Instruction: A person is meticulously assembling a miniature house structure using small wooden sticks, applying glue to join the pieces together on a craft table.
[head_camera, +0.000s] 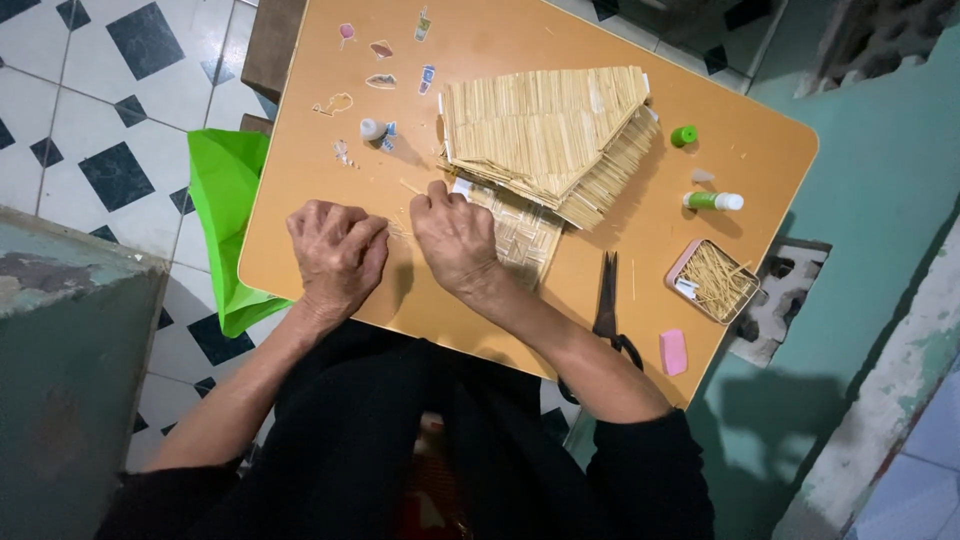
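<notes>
A small house built of thin wooden sticks (545, 135) stands on the orange table (700, 160), its sloped roof facing me. My left hand (335, 255) rests on the table with fingers curled, pinching thin sticks (398, 230) near its fingertips. My right hand (455, 240) is closed too, holding one stick (410, 187) between thumb and fingers, right beside the house's woven wall (525, 235). The two hands nearly touch at the sticks.
Black scissors (607, 300) and a pink eraser (673, 352) lie near the front edge. A tin of sticks (712, 281), a glue tube (714, 201) and its green cap (683, 136) sit right. Stickers (380, 50) and a small bottle (373, 129) lie at the far left. Green bag (225, 200) hangs left.
</notes>
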